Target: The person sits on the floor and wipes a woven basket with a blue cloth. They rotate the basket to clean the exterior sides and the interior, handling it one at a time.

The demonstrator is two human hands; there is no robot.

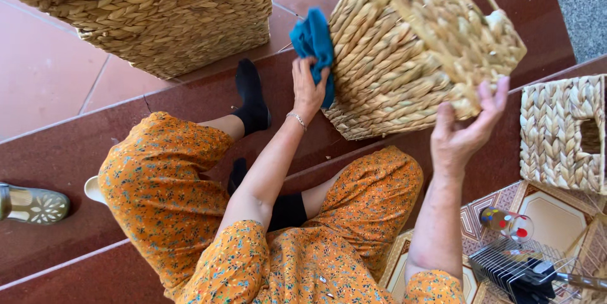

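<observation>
My left hand (308, 91) grips a blue cloth (314, 43) and presses it against the side of a woven straw basket (404, 64). The basket is tilted up off the floor. My right hand (465, 128) supports it from the lower right, fingers spread against its woven wall. I sit on red tiled steps in orange flowered clothes with black socks. A thin bracelet is on my left wrist.
A larger woven basket (164, 13) stands at the upper left. A smaller woven box (563, 133) with a handle hole sits at right. A wire brush (512, 272) and a small spray bottle (506, 222) lie on patterned tiles at lower right. A sandal (31, 205) lies at left.
</observation>
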